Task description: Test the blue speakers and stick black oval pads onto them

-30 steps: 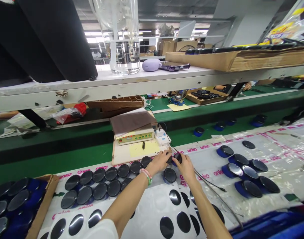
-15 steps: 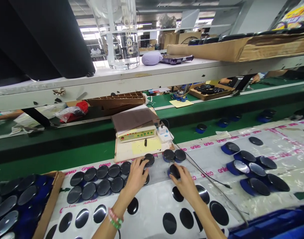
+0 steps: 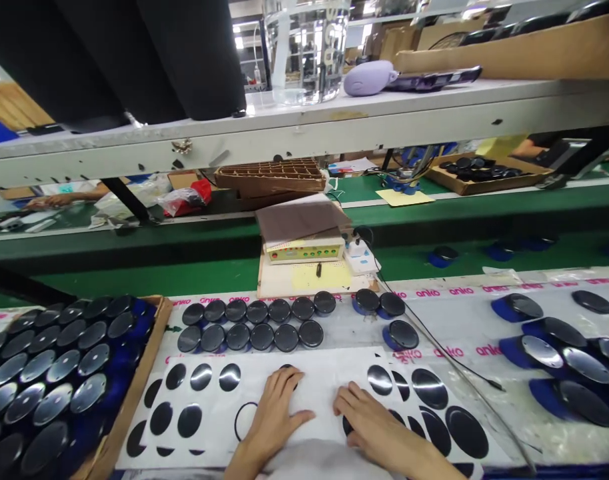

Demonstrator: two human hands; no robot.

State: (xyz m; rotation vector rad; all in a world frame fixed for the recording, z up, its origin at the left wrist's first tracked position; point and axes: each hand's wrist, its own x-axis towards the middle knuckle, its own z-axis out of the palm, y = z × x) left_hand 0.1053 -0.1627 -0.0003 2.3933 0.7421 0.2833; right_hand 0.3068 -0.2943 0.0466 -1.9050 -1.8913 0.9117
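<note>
My left hand [image 3: 279, 410] rests on a white sheet [image 3: 254, 365] of black round stickers, fingers spread, over a disc near the sheet's upper middle. My right hand [image 3: 362, 417] lies on the sheet to the right, fingers bent beside another black disc that it partly covers; what its fingertips hold, if anything, is hidden. Behind the sheet stand two rows of round black-topped pieces [image 3: 261, 337]. Three more sit to their right, among them a blue-sided one [image 3: 403, 335]. A black sticker [image 3: 229, 377] shows left of my left hand.
At the left is a cardboard box [image 3: 159, 333] full of blue, black-topped pieces. More pieces [image 3: 569, 400] stand at the right beside a cable [image 3: 449, 357]. A control box [image 3: 304, 252] is behind. The white shelf [image 3: 294, 137] above holds a glass jug [image 3: 309, 53].
Both hands have moved from the black-topped pieces down onto the sheet. The piece by my right hand now stands released, and the rows at left are uncovered. The view has shifted.
</note>
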